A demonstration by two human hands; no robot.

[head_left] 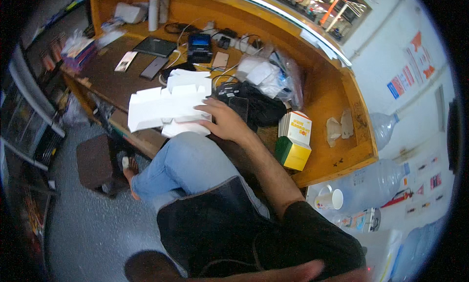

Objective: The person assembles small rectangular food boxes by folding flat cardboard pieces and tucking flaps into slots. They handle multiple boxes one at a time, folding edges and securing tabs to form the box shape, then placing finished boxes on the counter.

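A white unfolded cardboard box [151, 106] with several flaps lies at the near edge of the desk, just above my raised knee. My right hand [222, 119] grips its right side, fingers spread over the card; what lies beneath them is hidden. At the bottom edge of the picture my left hand [298, 271] is low against my body, only partly in view and blurred, so its grip does not show. To the right of the card are a black cloth bag [261, 106] and a stack of folded printed cartons [295, 135] in white, yellow and green.
On the wooden desk [110, 79] are a black tablet [155, 46], phones [155, 67], a card terminal [199, 48], tangled cables and plastic bags [266, 76]. A raised wooden side [342, 135] bounds it at right. A brown stool [97, 160] stands left; large water bottles [376, 182] stand right.
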